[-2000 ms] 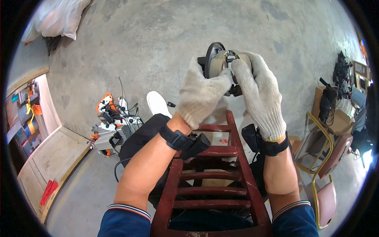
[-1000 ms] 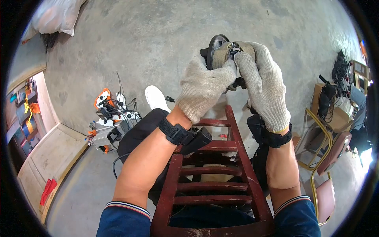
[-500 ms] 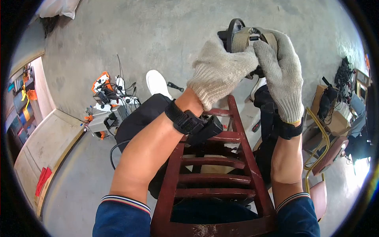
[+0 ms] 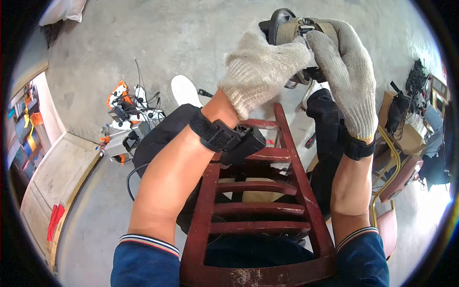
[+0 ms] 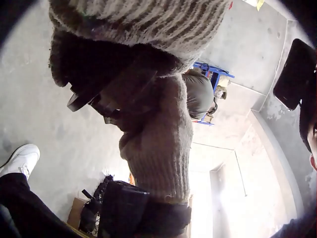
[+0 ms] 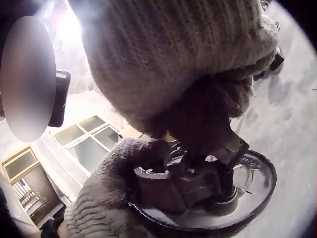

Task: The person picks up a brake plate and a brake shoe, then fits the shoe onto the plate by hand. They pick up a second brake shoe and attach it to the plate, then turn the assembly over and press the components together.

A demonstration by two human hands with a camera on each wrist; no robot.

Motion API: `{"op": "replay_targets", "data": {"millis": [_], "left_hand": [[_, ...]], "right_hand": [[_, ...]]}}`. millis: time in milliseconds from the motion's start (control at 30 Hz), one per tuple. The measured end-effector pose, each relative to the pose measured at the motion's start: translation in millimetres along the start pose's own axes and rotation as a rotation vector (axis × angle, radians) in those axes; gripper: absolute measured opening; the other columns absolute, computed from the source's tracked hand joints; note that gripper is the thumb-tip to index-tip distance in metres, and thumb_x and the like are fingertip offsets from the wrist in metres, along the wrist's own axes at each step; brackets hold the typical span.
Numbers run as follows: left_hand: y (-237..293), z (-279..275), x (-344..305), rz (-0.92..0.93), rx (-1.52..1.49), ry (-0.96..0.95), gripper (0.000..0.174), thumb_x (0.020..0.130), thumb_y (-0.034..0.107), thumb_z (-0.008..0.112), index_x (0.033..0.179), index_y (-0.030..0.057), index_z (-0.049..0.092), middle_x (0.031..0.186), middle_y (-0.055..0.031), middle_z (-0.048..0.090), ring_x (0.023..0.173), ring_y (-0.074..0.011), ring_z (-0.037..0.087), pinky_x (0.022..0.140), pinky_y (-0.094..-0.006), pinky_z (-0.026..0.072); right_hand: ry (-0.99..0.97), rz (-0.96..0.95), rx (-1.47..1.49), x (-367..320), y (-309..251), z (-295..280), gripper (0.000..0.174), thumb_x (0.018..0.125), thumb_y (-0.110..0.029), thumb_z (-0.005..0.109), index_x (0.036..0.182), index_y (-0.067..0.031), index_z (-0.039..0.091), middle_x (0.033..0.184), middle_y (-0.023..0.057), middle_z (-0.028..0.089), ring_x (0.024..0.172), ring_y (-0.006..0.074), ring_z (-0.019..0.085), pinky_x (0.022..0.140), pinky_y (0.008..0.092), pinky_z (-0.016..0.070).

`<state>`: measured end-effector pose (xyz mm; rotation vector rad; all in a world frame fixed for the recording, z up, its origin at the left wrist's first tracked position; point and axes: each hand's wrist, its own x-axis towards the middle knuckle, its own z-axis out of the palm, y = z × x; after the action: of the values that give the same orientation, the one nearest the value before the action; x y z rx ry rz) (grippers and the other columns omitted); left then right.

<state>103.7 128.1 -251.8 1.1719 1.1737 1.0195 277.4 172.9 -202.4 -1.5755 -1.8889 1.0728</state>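
Note:
Both hands, in pale knitted gloves, hold up a device with a dark round rim and a tan band, above the chair back's top end. My left hand grips its left and near side, thumb toward the middle. From the right, my right hand curls round it, thumb at a small metal part in the centre. The right wrist view shows a shallow round dish with a dark edge and a body fixed inside. Glove fingers hide much of the device in the left wrist view.
A dark red slatted chair back stands between the person's legs. Left lie power strips, cables and a grey metal unit, beside a wooden board with a red cloth. Gold-framed chairs and boxes stand right. A white shoe rests on the floor.
Both hands have moved up and to the right in the head view with the device, still gripping it. The surroundings have shifted slightly in view.

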Motion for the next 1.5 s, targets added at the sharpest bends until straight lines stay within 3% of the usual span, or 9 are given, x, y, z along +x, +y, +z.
{"op": "replay_targets", "data": {"millis": [200, 300, 500, 700, 1000, 1200, 1367, 1433, 1500], "left_hand": [[8.0, -3.2, -2.0, -0.260, -0.098, -0.003, 0.031, 0.096, 0.022, 0.070, 0.116, -0.0009, 0.070, 0.098, -0.0018, 0.071, 0.085, -0.0088, 0.063, 0.078, -0.0281, 0.0556], [9.3, 0.9, -3.3, -0.301, -0.114, 0.033, 0.029, 0.098, 0.022, 0.068, 0.115, -0.0012, 0.070, 0.098, -0.0023, 0.071, 0.086, -0.0097, 0.065, 0.079, -0.0282, 0.0556], [-1.1, -1.8, -2.6, 0.185, 0.047, 0.126, 0.014, 0.097, 0.018, 0.067, 0.100, 0.0063, 0.074, 0.086, -0.0059, 0.072, 0.075, -0.0177, 0.069, 0.069, -0.0318, 0.0561], [9.7, -3.1, -8.3, -0.132, -0.049, 0.060, 0.026, 0.102, 0.018, 0.060, 0.119, 0.0022, 0.071, 0.105, -0.0062, 0.072, 0.094, -0.0162, 0.067, 0.088, -0.0326, 0.0547], [-7.3, -17.7, -8.4, 0.424, 0.573, -0.036, 0.027, 0.101, 0.014, 0.060, 0.123, 0.0017, 0.070, 0.117, -0.0132, 0.073, 0.100, -0.0252, 0.073, 0.090, -0.0376, 0.0596], [-20.9, -0.8, -5.5, -0.348, -0.554, -0.068, 0.038, 0.089, 0.005, 0.068, 0.127, 0.0029, 0.067, 0.122, -0.0148, 0.072, 0.110, -0.0305, 0.071, 0.096, -0.0375, 0.0576], [-8.6, -3.3, -13.5, 0.116, -0.089, -0.136, 0.039, 0.089, 0.006, 0.070, 0.128, 0.0025, 0.067, 0.123, -0.0130, 0.072, 0.111, -0.0281, 0.071, 0.097, -0.0361, 0.0569], [5.2, -5.1, -10.0, -0.549, -0.968, -0.119, 0.043, 0.085, 0.003, 0.075, 0.127, 0.0024, 0.068, 0.122, -0.0135, 0.073, 0.108, -0.0277, 0.072, 0.095, -0.0372, 0.0578], [4.2, -7.6, -11.1, -0.371, -0.702, -0.131, 0.043, 0.084, 0.000, 0.074, 0.126, 0.0012, 0.068, 0.122, -0.0146, 0.073, 0.109, -0.0280, 0.071, 0.096, -0.0375, 0.0576]], "right_hand": [[-0.019, -0.014, -0.004, -4.7, -1.8, 7.5, 0.033, 0.100, -0.024, 0.068, 0.124, -0.0007, 0.066, 0.099, 0.0086, 0.073, 0.087, 0.0122, 0.066, 0.079, 0.0295, 0.0547], [0.079, -0.166, -0.065, -2.7, 6.1, 15.9, 0.030, 0.095, -0.023, 0.074, 0.117, -0.0036, 0.064, 0.095, 0.0174, 0.074, 0.085, 0.0334, 0.074, 0.075, 0.0386, 0.0572], [0.130, -0.241, -0.092, -3.2, 5.9, 18.8, 0.030, 0.095, -0.019, 0.073, 0.119, -0.0044, 0.061, 0.097, 0.0195, 0.073, 0.091, 0.0393, 0.073, 0.078, 0.0410, 0.0576], [0.226, -0.203, -0.067, -7.7, 2.2, 25.3, 0.031, 0.096, -0.020, 0.074, 0.119, -0.0031, 0.062, 0.097, 0.0182, 0.073, 0.091, 0.0347, 0.075, 0.079, 0.0388, 0.0580], [0.070, 0.172, 0.325, -7.5, -15.6, 12.7, 0.031, 0.099, -0.020, 0.070, 0.120, 0.0016, 0.064, 0.100, 0.0138, 0.074, 0.087, 0.0156, 0.069, 0.081, 0.0314, 0.0563], [0.101, 0.227, 0.446, -9.4, -11.3, 9.8, 0.029, 0.099, -0.022, 0.069, 0.118, 0.0004, 0.067, 0.098, 0.0066, 0.070, 0.087, 0.0115, 0.063, 0.079, 0.0279, 0.0526], [0.149, 0.239, 0.514, -9.6, -8.7, 12.8, 0.030, 0.099, -0.022, 0.067, 0.118, 0.0010, 0.067, 0.099, 0.0056, 0.070, 0.086, 0.0108, 0.061, 0.078, 0.0273, 0.0520], [0.154, 0.229, 0.549, -8.7, -6.8, 12.0, 0.030, 0.100, -0.024, 0.065, 0.117, 0.0009, 0.067, 0.096, 0.0048, 0.068, 0.084, 0.0098, 0.060, 0.077, 0.0266, 0.0505], [0.158, 0.234, 0.580, -8.7, -7.3, 13.2, 0.031, 0.102, -0.024, 0.061, 0.118, 0.0014, 0.067, 0.090, 0.0013, 0.063, 0.079, 0.0084, 0.053, 0.072, 0.0246, 0.0452]]}}
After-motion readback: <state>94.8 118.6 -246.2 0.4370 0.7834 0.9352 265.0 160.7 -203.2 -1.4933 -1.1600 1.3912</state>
